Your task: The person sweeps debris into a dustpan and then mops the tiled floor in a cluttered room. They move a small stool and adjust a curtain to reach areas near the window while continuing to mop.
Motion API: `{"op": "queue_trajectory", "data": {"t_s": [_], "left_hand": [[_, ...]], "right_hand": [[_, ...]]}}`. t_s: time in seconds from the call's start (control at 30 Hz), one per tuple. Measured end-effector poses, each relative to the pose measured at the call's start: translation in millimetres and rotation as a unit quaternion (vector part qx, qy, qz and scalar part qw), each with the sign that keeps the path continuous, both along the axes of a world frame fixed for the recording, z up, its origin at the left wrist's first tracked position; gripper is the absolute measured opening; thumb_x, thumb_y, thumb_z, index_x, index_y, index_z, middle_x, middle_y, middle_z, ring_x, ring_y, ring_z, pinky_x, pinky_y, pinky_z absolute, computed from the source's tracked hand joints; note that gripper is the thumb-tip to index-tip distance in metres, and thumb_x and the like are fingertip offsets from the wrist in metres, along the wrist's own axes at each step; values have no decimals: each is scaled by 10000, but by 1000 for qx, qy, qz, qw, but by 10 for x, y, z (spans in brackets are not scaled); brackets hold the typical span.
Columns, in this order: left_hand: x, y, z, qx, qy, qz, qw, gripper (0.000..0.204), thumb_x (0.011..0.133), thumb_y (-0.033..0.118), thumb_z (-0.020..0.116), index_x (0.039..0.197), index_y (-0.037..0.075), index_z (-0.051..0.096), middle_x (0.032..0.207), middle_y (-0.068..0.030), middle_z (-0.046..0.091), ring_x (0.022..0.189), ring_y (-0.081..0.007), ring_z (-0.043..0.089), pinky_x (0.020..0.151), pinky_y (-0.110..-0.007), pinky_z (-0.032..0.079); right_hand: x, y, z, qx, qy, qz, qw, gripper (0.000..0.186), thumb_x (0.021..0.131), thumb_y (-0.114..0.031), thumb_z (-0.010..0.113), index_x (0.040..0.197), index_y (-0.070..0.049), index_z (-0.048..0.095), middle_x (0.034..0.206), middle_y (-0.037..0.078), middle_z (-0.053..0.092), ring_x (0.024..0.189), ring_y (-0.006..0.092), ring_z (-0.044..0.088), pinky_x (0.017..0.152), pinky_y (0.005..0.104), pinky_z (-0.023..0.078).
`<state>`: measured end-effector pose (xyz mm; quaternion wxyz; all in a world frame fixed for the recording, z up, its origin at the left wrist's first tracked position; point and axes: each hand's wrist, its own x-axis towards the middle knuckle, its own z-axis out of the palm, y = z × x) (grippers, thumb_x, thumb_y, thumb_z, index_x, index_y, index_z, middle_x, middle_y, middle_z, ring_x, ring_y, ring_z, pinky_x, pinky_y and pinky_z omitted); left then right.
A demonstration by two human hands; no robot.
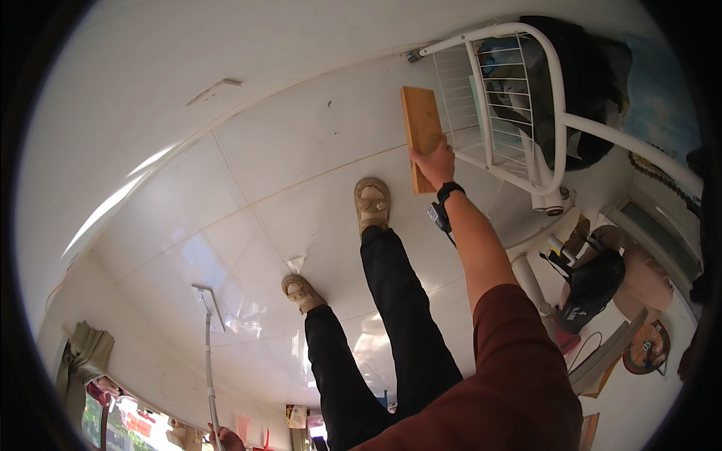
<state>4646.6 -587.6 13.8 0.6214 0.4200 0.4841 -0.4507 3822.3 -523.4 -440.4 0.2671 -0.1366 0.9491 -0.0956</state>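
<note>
My right hand (435,161), with a black band and a small device at the wrist, grips the lower part of a thick rectangular wooden board (423,119). The board is held out beside a white metal rack. At the lower left edge my left hand (227,439), only partly in view, is closed around the pole of a flat mop (210,353). The narrow flat mop head (210,307) lies out on the pale floor, left of my feet.
The white wire-sided rack (558,90) stands at the upper right, with dark cloth and other items behind its bars. A black bag (594,289) and a round orange-brown object (647,347) are on the right. A curtain (89,353) hangs by the window at lower left.
</note>
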Motion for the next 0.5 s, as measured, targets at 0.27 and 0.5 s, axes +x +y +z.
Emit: {"op": "queue_trajectory", "data": {"t_s": [0.27,0.5], "left_hand": [[-701,-213,-257,38,-154,-165,973,170,833,150,643,920,5,620,682,-59,542,610,-172,491,581,-286,453],[-885,-365,-245,27,-176,-213,961,108,821,81,629,893,2,607,694,-56,537,648,-174,495,614,-284,447]], "right_hand": [[-1176,-64,-268,-84,57,-61,993,889,660,-421,759,1320,36,377,1262,271,498,1158,398,513,944,448,465],[-1329,-49,-493,-20,183,23,983,772,760,-200,721,1371,29,307,1266,287,501,1153,431,518,978,456,444]]}}
